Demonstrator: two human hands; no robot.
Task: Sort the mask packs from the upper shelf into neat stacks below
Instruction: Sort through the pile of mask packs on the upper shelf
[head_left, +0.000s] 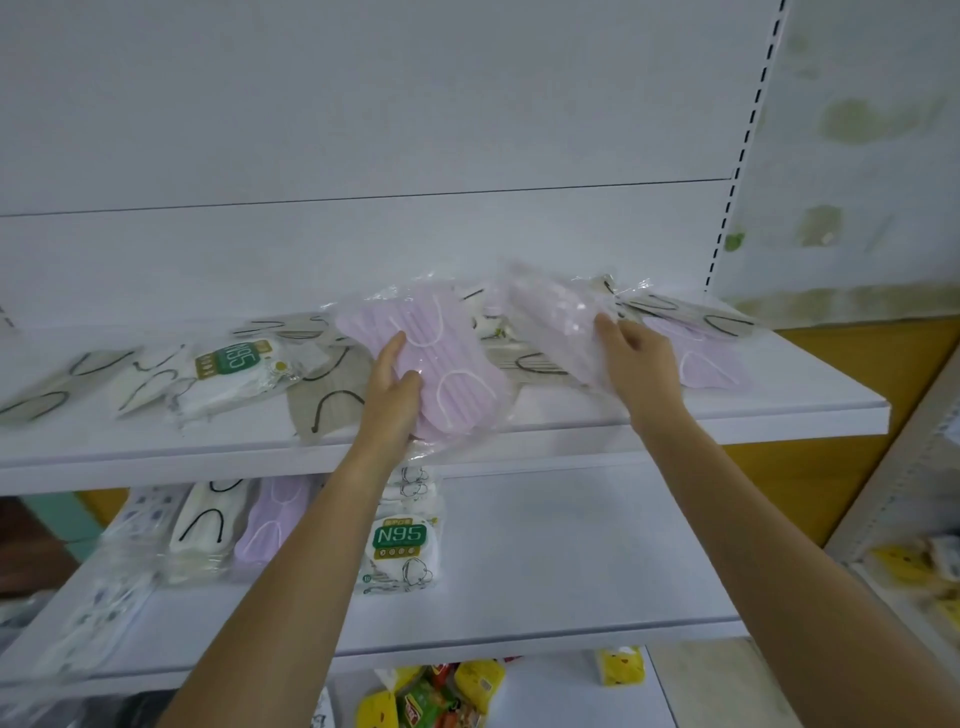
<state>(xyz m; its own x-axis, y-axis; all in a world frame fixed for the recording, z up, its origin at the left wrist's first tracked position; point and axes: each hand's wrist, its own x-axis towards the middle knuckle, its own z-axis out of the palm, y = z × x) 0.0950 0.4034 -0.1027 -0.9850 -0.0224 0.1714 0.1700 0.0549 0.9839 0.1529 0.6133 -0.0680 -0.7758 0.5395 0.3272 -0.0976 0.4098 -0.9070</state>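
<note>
On the upper shelf (727, 410) my left hand (389, 384) grips a lilac mask pack (441, 358) at its left edge, thumb on top. My right hand (639, 358) holds a second lilac mask pack (550, 322), tilted up off the shelf and blurred. A third lilac pack (701, 358) lies to the right of that hand. Beige packs with black loops (332, 400) and an N95 pack (234, 374) lie scattered on the upper shelf. On the lower shelf (571, 571) stand stacks: lilac (270, 519), cream (202, 525), patterned (140, 519) and N95 (400, 540).
White back panel and a slotted upright (737, 156) bound the shelves on the right. Yellow snack packets (441, 691) lie below the lower shelf, and more yellow packets (904, 566) sit on a neighbouring rack at the right.
</note>
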